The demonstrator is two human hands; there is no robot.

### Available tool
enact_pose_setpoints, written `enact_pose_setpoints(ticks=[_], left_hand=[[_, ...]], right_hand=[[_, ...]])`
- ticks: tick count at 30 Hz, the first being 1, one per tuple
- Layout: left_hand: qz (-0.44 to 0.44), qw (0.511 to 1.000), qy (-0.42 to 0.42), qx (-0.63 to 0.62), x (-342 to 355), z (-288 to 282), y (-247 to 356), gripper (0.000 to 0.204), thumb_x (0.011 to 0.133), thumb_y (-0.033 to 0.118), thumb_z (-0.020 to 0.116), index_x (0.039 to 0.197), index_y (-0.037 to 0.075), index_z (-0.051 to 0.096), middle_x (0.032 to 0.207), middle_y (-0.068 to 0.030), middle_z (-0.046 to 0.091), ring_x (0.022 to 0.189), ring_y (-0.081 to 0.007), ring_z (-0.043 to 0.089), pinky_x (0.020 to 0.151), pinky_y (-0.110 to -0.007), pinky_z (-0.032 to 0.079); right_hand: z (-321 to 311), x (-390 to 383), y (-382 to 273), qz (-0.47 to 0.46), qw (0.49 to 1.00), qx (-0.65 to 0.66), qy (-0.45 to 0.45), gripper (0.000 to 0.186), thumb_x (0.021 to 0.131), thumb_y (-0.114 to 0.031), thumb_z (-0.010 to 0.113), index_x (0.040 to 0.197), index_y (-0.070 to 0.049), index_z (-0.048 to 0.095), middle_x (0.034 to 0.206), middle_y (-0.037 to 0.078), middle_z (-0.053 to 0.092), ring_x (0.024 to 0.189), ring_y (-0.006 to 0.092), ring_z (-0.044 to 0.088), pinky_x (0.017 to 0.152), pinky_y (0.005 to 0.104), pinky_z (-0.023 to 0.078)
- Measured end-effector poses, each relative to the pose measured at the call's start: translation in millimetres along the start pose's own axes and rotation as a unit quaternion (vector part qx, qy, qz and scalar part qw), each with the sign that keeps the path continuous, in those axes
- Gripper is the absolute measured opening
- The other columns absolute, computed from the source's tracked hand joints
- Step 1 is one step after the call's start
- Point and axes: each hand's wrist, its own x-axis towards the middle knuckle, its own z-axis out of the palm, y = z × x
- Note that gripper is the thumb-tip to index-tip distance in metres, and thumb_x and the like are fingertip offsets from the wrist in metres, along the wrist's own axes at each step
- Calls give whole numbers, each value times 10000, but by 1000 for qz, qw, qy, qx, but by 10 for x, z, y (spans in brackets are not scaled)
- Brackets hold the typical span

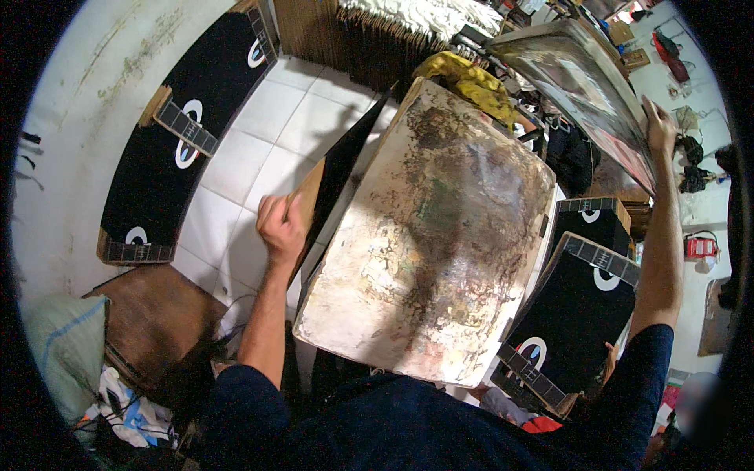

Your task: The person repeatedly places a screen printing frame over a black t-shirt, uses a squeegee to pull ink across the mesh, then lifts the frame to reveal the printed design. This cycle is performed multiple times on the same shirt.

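Note:
My left hand point(281, 228) is closed on the edge of a thin panel point(345, 145), dark on one face with tan showing near my fingers. The panel is tilted beside the left edge of a paint-crusted work board point(428, 224) in front of me. At the upper right, my right hand point(658, 129) grips the outer edge of a large screen-like frame point(577, 86). That frame is stained grey and pink and stands tilted up past the board's far right corner. My fingertips behind the frame are partly hidden.
Black panels with white ovals and grey strips lie at the left point(212, 59) and right point(577, 314). A yellow cloth point(467, 82) sits at the board's far edge, near a stack of brown sheets point(314, 39). A brown board point(161, 322) and greenish sack point(67, 353) are lower left.

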Motion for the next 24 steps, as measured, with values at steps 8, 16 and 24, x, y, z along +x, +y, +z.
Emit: enact_pose_setpoints(ticks=[8, 16, 24], left_hand=[[154, 982, 101, 27, 708, -860, 1970, 77, 882, -3, 730, 836, -34, 676, 731, -147, 567, 681, -331, 527, 624, -421, 410], [413, 900, -137, -14, -1299, -906, 3602, 296, 723, 58, 740, 1006, -29, 739, 759, -70, 560, 703, -222, 574, 584, -377, 458], [384, 824, -343, -235, -2678, -78, 3649, 339, 806, 153, 785, 1099, -8, 724, 843, -124, 651, 766, -304, 636, 638, -418, 517]], right_hand=[[-105, -425, -619, 24, 999, -32, 9, 687, 894, -727, 523, 1244, -184, 754, 1280, 206, 701, 1193, 393, 667, 1029, 470, 507], [-111, -669, -723, -3, 1000, -7, 19, 731, 943, -684, 506, 1203, -37, 726, 1218, 239, 713, 1136, 400, 692, 967, 516, 548], [-80, -845, -731, 7, 1000, 16, 9, 701, 935, -702, 535, 1175, -75, 738, 1182, 198, 735, 1099, 368, 716, 949, 492, 566]])
